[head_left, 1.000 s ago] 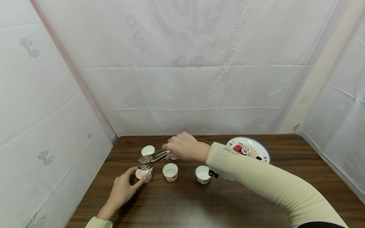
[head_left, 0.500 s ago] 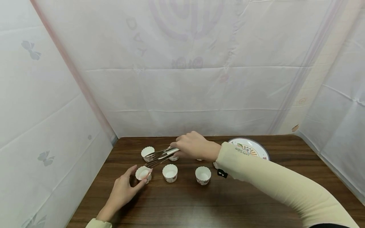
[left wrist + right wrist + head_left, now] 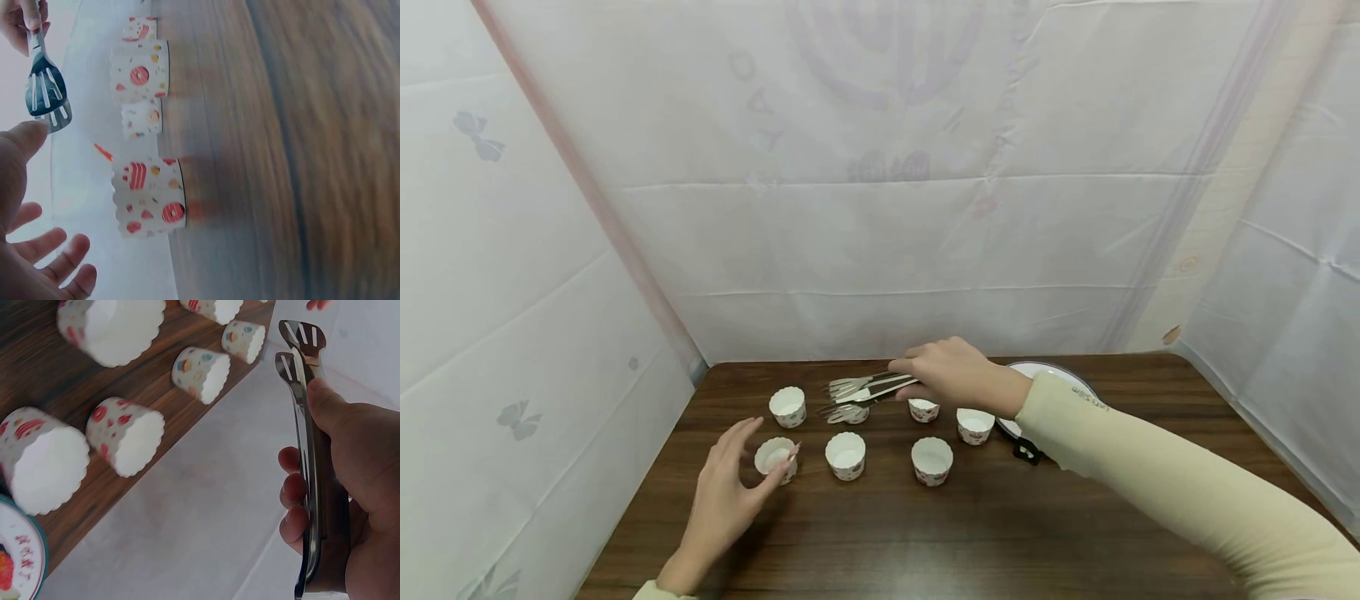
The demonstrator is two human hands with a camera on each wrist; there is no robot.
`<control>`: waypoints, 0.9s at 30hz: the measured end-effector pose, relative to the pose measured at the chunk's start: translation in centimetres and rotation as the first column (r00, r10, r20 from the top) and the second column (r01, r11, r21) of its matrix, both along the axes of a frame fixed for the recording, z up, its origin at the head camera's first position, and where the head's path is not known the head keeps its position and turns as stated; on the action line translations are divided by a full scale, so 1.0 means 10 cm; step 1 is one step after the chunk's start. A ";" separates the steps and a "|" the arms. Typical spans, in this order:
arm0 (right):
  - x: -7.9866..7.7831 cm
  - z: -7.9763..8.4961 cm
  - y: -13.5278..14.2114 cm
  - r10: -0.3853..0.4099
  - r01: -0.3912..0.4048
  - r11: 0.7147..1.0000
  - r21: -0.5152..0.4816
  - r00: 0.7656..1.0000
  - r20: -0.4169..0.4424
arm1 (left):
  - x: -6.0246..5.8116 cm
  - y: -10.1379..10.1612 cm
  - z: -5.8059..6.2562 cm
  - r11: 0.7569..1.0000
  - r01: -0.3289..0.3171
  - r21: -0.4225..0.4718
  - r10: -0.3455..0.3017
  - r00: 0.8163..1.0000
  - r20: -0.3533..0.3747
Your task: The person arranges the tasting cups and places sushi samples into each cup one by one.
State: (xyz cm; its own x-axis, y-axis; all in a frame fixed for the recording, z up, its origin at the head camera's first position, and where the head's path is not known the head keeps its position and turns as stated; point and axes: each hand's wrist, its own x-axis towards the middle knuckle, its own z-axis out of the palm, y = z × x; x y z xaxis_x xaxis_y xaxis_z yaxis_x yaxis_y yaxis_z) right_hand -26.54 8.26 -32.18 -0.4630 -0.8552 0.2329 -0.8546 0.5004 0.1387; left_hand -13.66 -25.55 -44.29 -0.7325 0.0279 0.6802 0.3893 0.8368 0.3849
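As one hand (image 3: 953,371) grips tongs (image 3: 326,487), seven cups (image 3: 846,457) stand upright.

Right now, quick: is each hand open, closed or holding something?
Left hand: open, holding nothing, near a paper cup.
Right hand: holding metal tongs.

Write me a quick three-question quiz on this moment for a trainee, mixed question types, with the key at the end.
1. Multiple choice: What does the right hand hold?
a) whisk
b) slotted metal tongs
c) ladle

2. True or false: The left hand is clenched into a fist.

3. Fill in: Of the two hands, the ____ one is nearer the plate.

Key: 1 b; 2 false, its fingers are spread apart; 3 right.
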 end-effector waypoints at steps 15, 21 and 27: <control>-0.04 -0.05 0.60 -0.069 0.076 0.995 -0.072 0.993 0.093 | -0.03 0.32 0.01 0.966 0.249 0.068 -0.248 0.968 -0.021; -0.05 -0.12 0.85 -0.118 0.124 0.990 -0.073 0.990 0.077 | -0.07 0.41 -0.03 0.966 0.251 0.063 -0.253 0.967 0.025; -0.04 -0.15 1.07 -0.203 0.210 0.976 -0.057 0.973 0.106 | -0.10 0.48 -0.06 0.973 0.221 0.060 -0.227 0.967 0.115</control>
